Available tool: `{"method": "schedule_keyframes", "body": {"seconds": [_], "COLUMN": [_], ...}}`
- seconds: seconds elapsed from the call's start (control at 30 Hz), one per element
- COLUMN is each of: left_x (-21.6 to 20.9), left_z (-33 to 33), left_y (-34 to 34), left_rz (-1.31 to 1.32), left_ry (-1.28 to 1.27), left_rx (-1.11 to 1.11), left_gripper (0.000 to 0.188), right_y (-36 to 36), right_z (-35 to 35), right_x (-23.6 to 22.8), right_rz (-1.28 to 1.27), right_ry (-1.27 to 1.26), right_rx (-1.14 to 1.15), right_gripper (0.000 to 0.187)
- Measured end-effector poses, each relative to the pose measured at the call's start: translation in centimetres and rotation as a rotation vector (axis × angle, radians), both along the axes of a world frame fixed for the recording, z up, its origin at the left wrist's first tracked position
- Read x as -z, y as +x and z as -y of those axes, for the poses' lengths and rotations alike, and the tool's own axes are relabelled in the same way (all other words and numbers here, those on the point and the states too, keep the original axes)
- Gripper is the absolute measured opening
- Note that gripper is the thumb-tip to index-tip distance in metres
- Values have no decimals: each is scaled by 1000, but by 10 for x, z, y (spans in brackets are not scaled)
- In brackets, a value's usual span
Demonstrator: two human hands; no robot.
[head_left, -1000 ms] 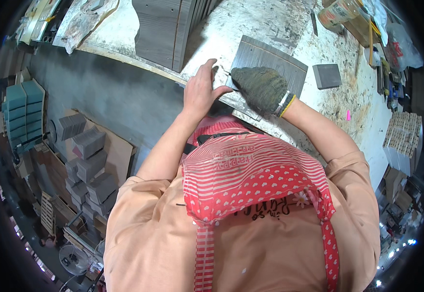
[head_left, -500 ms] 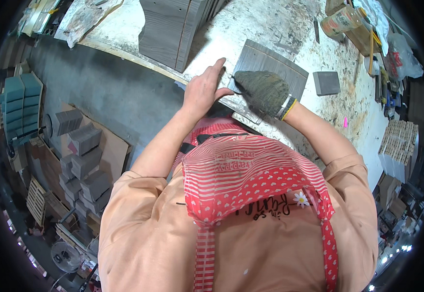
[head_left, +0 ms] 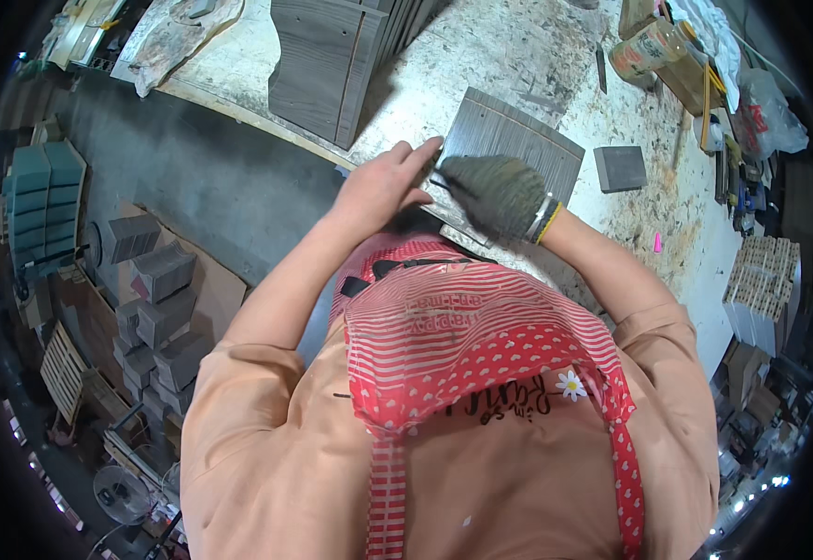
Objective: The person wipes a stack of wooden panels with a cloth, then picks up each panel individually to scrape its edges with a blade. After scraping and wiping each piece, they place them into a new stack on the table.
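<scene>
A grey wood-grain panel (head_left: 521, 138) lies at a slant on the worktable near its front edge. My bare left hand (head_left: 380, 187) is at the panel's left edge, its fingers stretched out and thumb apart. My right hand (head_left: 498, 194), in a dark knitted glove with a yellow cuff, rests over the panel's near left part. From its closed fingers a thin, dark, stick-like tool (head_left: 440, 179) points toward my left fingertips; its exact kind is unclear. A small grey block (head_left: 620, 168) lies right of the panel.
Larger grey panels (head_left: 320, 70) stand at the back left of the stained white worktable (head_left: 425, 89). A jar (head_left: 644, 51), a wooden box and a plastic bag (head_left: 768, 112) are at the far right. Stacked grey blocks (head_left: 166, 313) sit on the left floor.
My left hand has shifted slightly toward me along the panel's left edge, its fingers closer together. My gloved right hand has moved a little left with the tool. The whole view has shifted slightly.
</scene>
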State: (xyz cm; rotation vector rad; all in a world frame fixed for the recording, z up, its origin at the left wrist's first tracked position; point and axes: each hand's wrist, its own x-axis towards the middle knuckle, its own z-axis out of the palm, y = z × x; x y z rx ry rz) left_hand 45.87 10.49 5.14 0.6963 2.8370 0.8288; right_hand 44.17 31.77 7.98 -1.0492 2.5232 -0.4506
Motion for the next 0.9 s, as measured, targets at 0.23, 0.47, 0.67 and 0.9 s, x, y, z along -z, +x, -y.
{"method": "schedule_keyframes", "body": {"seconds": [0.23,0.47,0.67,0.9], "left_x": [3,34,35,38], "left_z": [-36,-47,-46,-46], "left_y": [-88,-126,-131,-137], "left_rz": [-70,160,204,271], "left_ry": [145,14,28,28], "left_rx": [-9,144,155,148], "left_gripper": [47,58,61,67], "right_y": [-14,10,2,4], "right_z": [-12,-1,0,8], "right_x": [19,12,11,9], "right_rz": [-142,-200,-121,-134], "right_ry": [-82,-10,-39,-16], "right_rx": [62,-88,-105,-45], "right_gripper": [20,23,24,21]}}
